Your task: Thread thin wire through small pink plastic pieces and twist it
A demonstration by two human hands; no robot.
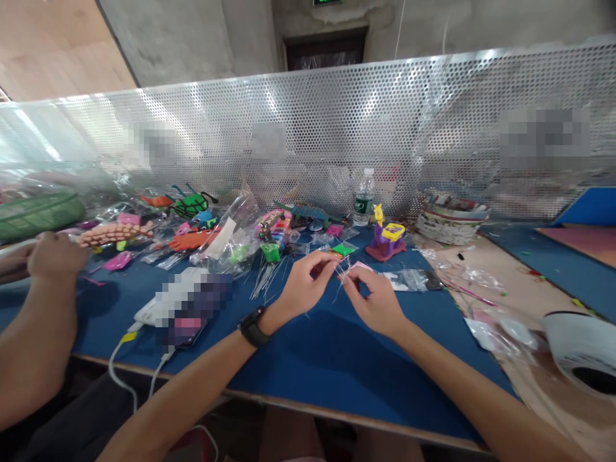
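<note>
Both forearms reach in over the near edge of the blue mat (308, 359), wrists lifted, hands meeting above its middle. The left hand (301, 285), with a black watch (253, 327) at its wrist, pinches a thin clear wire (339, 277) between thumb and forefinger; the right hand (373, 298) pinches the wire's other part, fingers curled narrow. Bare mat lies open between the hands and the near edge. Beyond the hands crowd bead toys (192, 205), a purple-and-yellow toy (389, 240) and a water bottle (364, 199). A co-worker's hand (55, 253) rests left of the mat's clutter.
</note>
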